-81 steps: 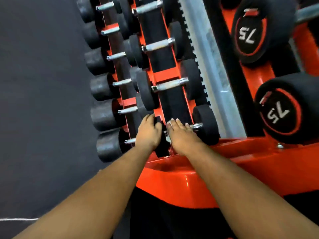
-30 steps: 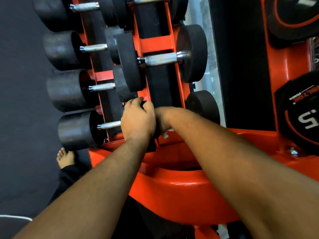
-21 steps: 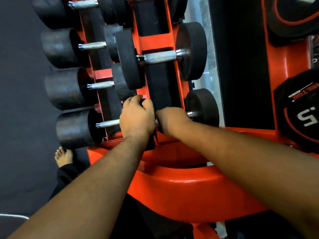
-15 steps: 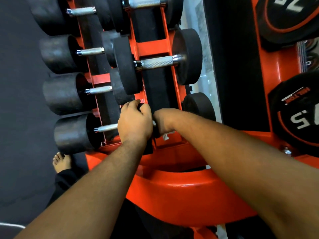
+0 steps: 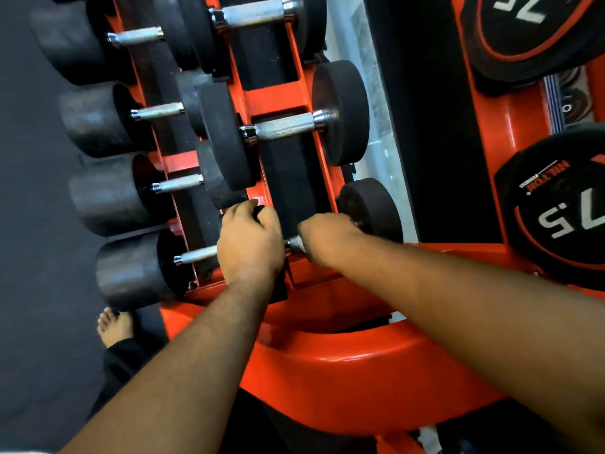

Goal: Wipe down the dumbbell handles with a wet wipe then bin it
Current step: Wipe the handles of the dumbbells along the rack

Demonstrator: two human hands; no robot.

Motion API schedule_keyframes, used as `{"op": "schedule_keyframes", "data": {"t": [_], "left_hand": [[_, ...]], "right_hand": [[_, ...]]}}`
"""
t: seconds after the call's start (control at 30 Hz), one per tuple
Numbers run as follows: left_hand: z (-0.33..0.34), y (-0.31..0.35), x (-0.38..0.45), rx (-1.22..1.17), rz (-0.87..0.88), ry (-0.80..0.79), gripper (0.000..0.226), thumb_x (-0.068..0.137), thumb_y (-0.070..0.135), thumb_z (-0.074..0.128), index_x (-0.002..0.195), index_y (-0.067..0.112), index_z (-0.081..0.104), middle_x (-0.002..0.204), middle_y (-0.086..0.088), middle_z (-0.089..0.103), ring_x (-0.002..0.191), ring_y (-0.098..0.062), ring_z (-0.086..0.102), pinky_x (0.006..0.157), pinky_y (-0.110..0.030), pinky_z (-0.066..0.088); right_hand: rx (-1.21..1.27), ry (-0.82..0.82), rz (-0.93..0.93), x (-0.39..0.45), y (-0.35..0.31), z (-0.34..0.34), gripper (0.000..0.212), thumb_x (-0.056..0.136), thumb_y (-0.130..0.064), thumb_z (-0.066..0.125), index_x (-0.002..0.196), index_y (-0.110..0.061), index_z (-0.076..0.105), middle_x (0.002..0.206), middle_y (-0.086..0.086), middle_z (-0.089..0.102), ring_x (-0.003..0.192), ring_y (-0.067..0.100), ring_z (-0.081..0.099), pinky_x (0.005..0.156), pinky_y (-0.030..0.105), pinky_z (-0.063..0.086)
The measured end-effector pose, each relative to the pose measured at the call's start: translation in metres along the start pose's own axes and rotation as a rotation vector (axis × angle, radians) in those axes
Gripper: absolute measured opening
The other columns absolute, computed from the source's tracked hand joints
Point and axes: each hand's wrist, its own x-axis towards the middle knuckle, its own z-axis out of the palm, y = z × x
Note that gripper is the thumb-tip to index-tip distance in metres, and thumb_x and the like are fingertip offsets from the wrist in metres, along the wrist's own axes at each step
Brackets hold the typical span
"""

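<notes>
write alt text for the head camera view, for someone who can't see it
A person's right hand grips the handle of the nearest dumbbell on an orange rack, while the left hand holds that dumbbell's other black end. More dumbbells sit in rows beyond.

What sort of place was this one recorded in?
Most likely a gym's free-weights area: an orange rack holds rows of black dumbbells with metal handles, and larger weights marked "75" sit to the right.

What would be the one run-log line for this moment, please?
left hand: grips dumbbell head | right hand: wrapped round handle | wipe: not visible
</notes>
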Motion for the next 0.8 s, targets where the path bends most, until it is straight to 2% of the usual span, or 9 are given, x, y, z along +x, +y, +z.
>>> {"op": "schedule_keyframes", "data": {"t": [0.1,0.2,0.3,0.4,0.47,0.53,0.63,0.73,0.8], "left_hand": [[0.001,-0.001,0.001,0.011,0.013,0.002,0.045,0.088,0.038,0.039,0.112,0.02,0.073,0.119,-0.004,0.068,0.107,-0.027,0.062,0.089,-0.041,0.052],[0.0,0.0,0.0,0.019,0.023,0.007,0.048,0.087,0.04,0.037,0.114,0.02,0.072,0.121,-0.004,0.068,0.108,-0.028,0.062,0.092,-0.043,0.053],[-0.003,0.005,-0.002,0.064,0.026,-0.011,0.048,0.089,0.038,0.038,0.119,0.02,0.071,0.13,-0.006,0.064,0.115,-0.03,0.06,0.096,-0.043,0.05],[-0.012,0.014,-0.008,0.339,0.26,-0.073,0.054,0.088,0.036,0.034,0.123,0.017,0.071,0.138,-0.01,0.061,0.131,-0.035,0.052,0.106,-0.049,0.044],[-0.02,0.025,-0.004,0.593,0.444,-0.175,0.058,0.086,0.04,0.03,0.12,0.017,0.07,0.13,-0.012,0.066,0.132,-0.033,0.051,0.107,-0.049,0.042],[-0.026,0.035,0.005,0.738,0.5,-0.315,0.059,0.088,0.045,0.03,0.126,0.02,0.067,0.127,-0.013,0.067,0.127,-0.033,0.054,0.107,-0.046,0.042],[-0.028,0.036,0.017,0.793,0.479,-0.496,0.063,0.093,0.05,0.034,0.146,0.022,0.054,0.142,-0.014,0.059,0.131,-0.034,0.053,0.111,-0.043,0.039],[-0.028,0.036,0.023,0.761,0.48,-0.554,0.071,0.088,0.053,0.026,0.146,0.022,0.055,0.142,-0.014,0.058,0.13,-0.036,0.053,0.108,-0.04,0.04],[-0.028,0.035,0.026,0.74,0.503,-0.56,0.07,0.087,0.051,0.025,0.141,0.022,0.059,0.137,-0.016,0.061,0.125,-0.037,0.054,0.105,-0.04,0.041]], "right_hand": [[-0.24,0.126,0.048,-0.009,-0.001,0.006,0.029,0.094,-0.013,0.049,0.12,-0.012,0.06,0.122,0.01,0.065,0.115,0.032,0.059,0.097,0.044,0.043],[-0.318,-0.027,0.004,-0.006,0.003,-0.009,0.027,0.094,-0.015,0.048,0.116,-0.018,0.064,0.118,0.005,0.067,0.114,0.03,0.059,0.11,0.05,0.032],[-0.211,-0.113,0.028,-0.016,0.007,-0.014,0.032,0.097,-0.015,0.046,0.126,-0.012,0.058,0.131,0.011,0.062,0.121,0.032,0.058,0.109,0.045,0.035],[-0.295,-0.072,0.051,-0.043,0.012,-0.01,0.051,0.102,-0.019,0.04,0.15,0.0,0.033,0.155,0.022,0.036,0.143,0.034,0.035,0.119,0.044,0.022],[-0.179,-0.016,0.07,-0.057,0.009,-0.012,0.048,0.104,-0.026,0.041,0.148,-0.005,0.041,0.152,0.016,0.042,0.141,0.03,0.037,0.117,0.041,0.026],[0.108,0.097,0.136,-0.068,0.003,-0.012,0.037,0.103,-0.027,0.046,0.136,-0.012,0.057,0.139,0.011,0.056,0.131,0.027,0.049,0.108,0.038,0.036],[0.751,0.18,0.43,-0.08,-0.012,0.0,0.027,0.097,-0.011,0.052,0.122,-0.008,0.065,0.124,0.016,0.066,0.116,0.034,0.062,0.089,0.037,0.049],[1.562,0.34,0.737,-0.067,-0.032,0.021,0.028,0.097,-0.017,0.049,0.114,-0.009,0.069,0.115,0.016,0.069,0.106,0.035,0.066,0.082,0.035,0.051],[2.017,0.499,0.984,-0.051,-0.047,0.025,0.026,0.095,-0.026,0.046,0.099,-0.012,0.068,0.104,0.011,0.072,0.093,0.032,0.068,0.082,0.043,0.058]]}}
